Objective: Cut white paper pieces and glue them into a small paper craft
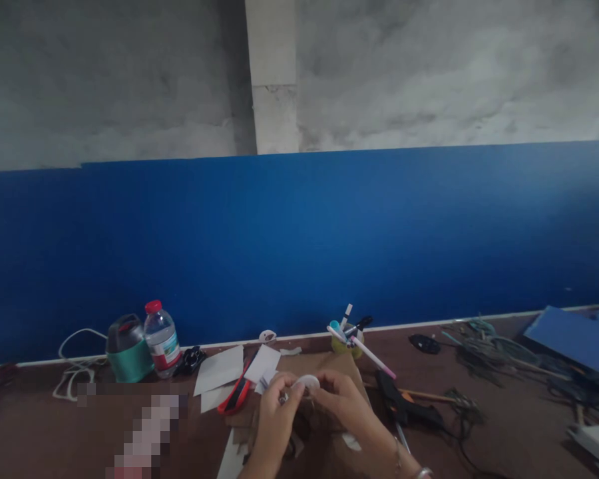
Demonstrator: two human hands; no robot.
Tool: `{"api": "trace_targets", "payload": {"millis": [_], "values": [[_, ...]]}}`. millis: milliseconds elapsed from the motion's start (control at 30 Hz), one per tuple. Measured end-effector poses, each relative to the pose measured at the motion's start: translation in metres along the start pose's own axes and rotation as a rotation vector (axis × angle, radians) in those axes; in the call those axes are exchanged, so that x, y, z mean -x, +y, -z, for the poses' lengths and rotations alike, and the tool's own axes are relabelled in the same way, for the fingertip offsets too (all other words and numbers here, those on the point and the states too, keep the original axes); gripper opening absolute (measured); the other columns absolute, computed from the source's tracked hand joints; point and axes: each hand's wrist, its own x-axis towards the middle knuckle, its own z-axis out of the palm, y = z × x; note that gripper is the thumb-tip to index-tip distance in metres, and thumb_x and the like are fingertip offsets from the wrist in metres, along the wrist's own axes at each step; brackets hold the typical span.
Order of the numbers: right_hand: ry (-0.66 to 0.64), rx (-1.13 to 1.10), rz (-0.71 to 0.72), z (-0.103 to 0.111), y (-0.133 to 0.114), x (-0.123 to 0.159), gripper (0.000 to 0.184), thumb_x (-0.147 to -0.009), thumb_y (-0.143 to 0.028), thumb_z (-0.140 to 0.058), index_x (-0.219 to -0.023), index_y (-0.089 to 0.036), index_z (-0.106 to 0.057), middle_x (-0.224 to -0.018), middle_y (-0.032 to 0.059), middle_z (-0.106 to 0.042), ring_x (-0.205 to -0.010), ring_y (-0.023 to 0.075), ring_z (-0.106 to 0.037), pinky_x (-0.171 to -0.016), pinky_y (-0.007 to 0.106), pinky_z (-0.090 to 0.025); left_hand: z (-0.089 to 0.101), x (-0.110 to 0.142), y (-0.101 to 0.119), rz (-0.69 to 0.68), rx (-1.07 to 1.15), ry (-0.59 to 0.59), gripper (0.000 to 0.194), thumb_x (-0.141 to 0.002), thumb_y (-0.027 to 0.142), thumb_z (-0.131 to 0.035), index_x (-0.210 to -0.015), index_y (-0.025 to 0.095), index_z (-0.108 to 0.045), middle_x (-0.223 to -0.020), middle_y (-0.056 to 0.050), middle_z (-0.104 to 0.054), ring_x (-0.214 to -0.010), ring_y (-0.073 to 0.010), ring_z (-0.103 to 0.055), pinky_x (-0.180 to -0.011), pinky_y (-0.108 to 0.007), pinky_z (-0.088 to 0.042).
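Observation:
My left hand (pixel 276 418) and my right hand (pixel 348 403) meet low in the middle of the view. Between their fingertips they pinch a small white disc (pixel 309 382); its material is too blurred to tell. Both hands are closed, thumbs toward each other. Beneath them lies brown cardboard (pixel 332 364), with some brown pieces partly hidden by my left hand. A small white scrap (pixel 351 441) rests under my right wrist. Left of my hands are white paper sheets (pixel 220 370) and a red-and-black tool (pixel 235 397) partly covered by paper.
A pen holder (pixel 340 346) with several pens stands behind my hands. On the right lie a black glue gun (pixel 405 404), tangled cords (pixel 484 346) and a blue board (pixel 579 339). A red-capped bottle (pixel 162 340) and a teal-and-dark container (pixel 130 359) stand left. A blue-painted wall (pixel 299 239) backs the table.

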Motion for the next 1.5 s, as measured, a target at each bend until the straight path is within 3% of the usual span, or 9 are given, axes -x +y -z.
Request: {"api": "trace_targets", "payload": {"millis": [533,667,833,900,1033,1200,1300,1400,1500], "values": [[0.002,-0.021,-0.084,-0.001,-0.001,0.000,0.036,-0.063,-0.047,-0.074,-0.068,-0.015,-0.059,-0.056,-0.0029,-0.054,-0.053,0.0112,-0.047,-0.052,0.023,-0.035,0.000,-0.001,-0.002,0.018,0.055,0.007,0.041,-0.081,0.056,-0.056,-0.080,0.017,-0.070,-0.079,-0.006,-0.069,-0.082,-0.0232,-0.062,-0.076,-0.030,-0.048],[0.170,0.142,0.023,0.004,-0.001,-0.002,0.029,-0.071,-0.044,-0.065,-0.067,-0.017,-0.056,-0.056,-0.0030,-0.052,-0.055,0.0125,-0.046,-0.052,0.024,-0.033,0.002,-0.001,-0.003,0.051,0.043,0.118,0.043,-0.078,0.053,-0.060,-0.101,0.018,-0.069,-0.100,-0.009,-0.071,-0.096,-0.0263,-0.063,-0.085,-0.035,-0.048],[0.352,0.597,0.194,0.004,0.000,0.005,0.014,-0.079,-0.029,-0.059,-0.069,-0.020,-0.056,-0.063,-0.0003,-0.057,-0.059,0.0155,-0.050,-0.057,0.027,-0.035,-0.001,0.002,0.006,-0.012,-0.043,0.065,0.032,-0.077,0.048,-0.061,-0.083,0.018,-0.072,-0.084,-0.008,-0.072,-0.084,-0.0260,-0.065,-0.080,-0.035,-0.050],[0.368,0.760,0.311,0.001,0.002,0.010,0.005,-0.077,-0.020,-0.057,-0.072,-0.020,-0.056,-0.069,0.0025,-0.061,-0.066,0.0186,-0.055,-0.063,0.029,-0.037,-0.004,0.005,0.012,-0.030,-0.018,-0.019,0.030,-0.076,0.046,-0.063,-0.082,0.019,-0.073,-0.087,-0.008,-0.074,-0.089,-0.0268,-0.065,-0.082,-0.036,-0.050],[0.362,0.988,0.555,-0.006,0.005,0.018,0.015,-0.074,-0.009,-0.051,-0.080,-0.021,-0.057,-0.075,0.0045,-0.063,-0.072,0.0220,-0.056,-0.065,0.031,-0.038,-0.009,0.010,0.020,0.010,0.021,-0.061,0.035,-0.072,0.046,-0.067,-0.090,0.017,-0.074,-0.095,-0.010,-0.074,-0.094,-0.0280,-0.064,-0.088,-0.036,-0.048],[0.273,0.958,0.652,-0.014,-0.002,0.020,0.016,-0.077,-0.008,-0.048,-0.083,-0.021,-0.054,-0.079,0.0032,-0.061,-0.073,0.0204,-0.054,-0.066,0.030,-0.040,-0.007,0.008,0.015,0.033,0.000,-0.012,0.036,-0.076,0.050,-0.063,-0.087,0.017,-0.072,-0.082,-0.007,-0.073,-0.079,-0.0243,-0.064,-0.075,-0.032,-0.048],[0.254,0.772,0.545,-0.015,-0.009,0.019,0.010,-0.076,-0.011,-0.050,-0.075,-0.022,-0.050,-0.074,0.0008,-0.056,-0.070,0.0182,-0.052,-0.064,0.029,-0.041,-0.003,0.004,0.008,0.065,0.079,0.001,0.039,-0.078,0.051,-0.061,-0.090,0.016,-0.071,-0.085,-0.008,-0.073,-0.081,-0.0245,-0.065,-0.074,-0.031,-0.049],[0.338,0.483,0.286,-0.013,-0.014,0.017,0.010,-0.077,-0.022,-0.053,-0.070,-0.022,-0.045,-0.066,-0.0030,-0.049,-0.062,0.0151,-0.048,-0.058,0.026,-0.039,0.000,0.001,0.004,0.092,0.142,0.024,0.042,-0.078,0.053,-0.061,-0.094,0.014,-0.071,-0.087,-0.009,-0.073,-0.087,-0.0259,-0.066,-0.077,-0.032,-0.050],[0.236,0.180,0.098,-0.010,-0.014,0.012,0.015,-0.078,-0.034,-0.058,-0.080,-0.020,-0.055,-0.072,-0.0011,-0.057,-0.068,0.0157,-0.053,-0.062,0.025,-0.043,0.001,0.001,0.006,0.087,0.159,-0.031,0.041,-0.078,0.050,-0.062,-0.096,0.014,-0.072,-0.091,-0.010,-0.074,-0.088,-0.0265,-0.066,-0.081,-0.034,-0.050]]}}
